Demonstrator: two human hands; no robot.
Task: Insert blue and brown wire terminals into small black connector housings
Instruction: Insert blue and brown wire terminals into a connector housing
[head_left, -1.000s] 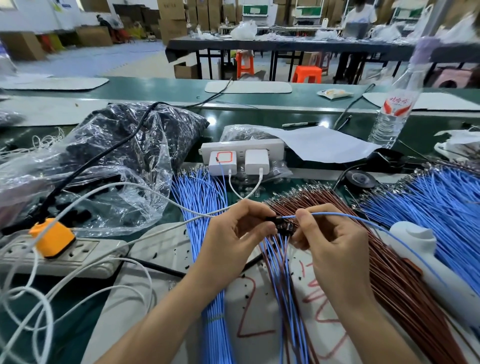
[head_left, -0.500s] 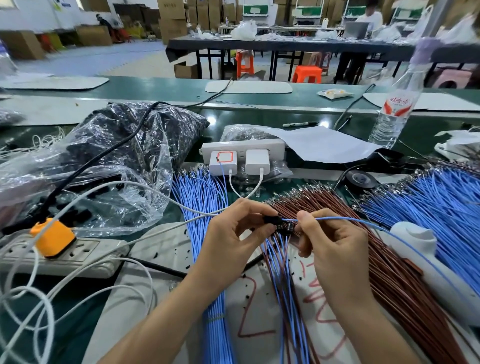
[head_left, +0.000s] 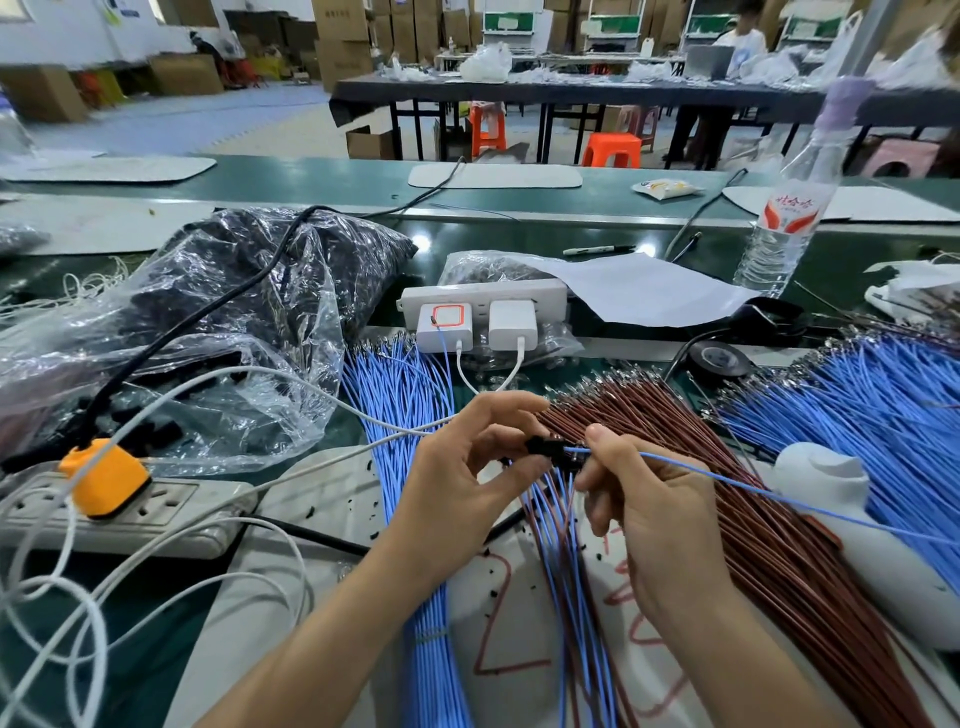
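Head: left hand (head_left: 467, 467) pinches black housing (head_left: 540, 446) (right hand (head_left: 654, 499) pinches blue wire (head_left: 727, 479)).

Blue wire bundles (head_left: 400, 410) lie left and far right; brown wires (head_left: 753, 493) between them. Single blue wire (head_left: 727, 481); black connector housing (head_left: 540, 446). Orange plug (head_left: 106, 475), near left. White charger (head_left: 445, 325) with red square outline. White mat (head_left: 498, 623), red marker strokes. Green bench (head_left: 311, 179).

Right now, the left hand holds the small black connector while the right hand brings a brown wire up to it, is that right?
Not quite. The wire pinched by the right hand is blue, not brown; the head view shows it running off to the right over the brown bundle. The rest holds: the left hand holds the small black connector, and the wire's tip meets it.
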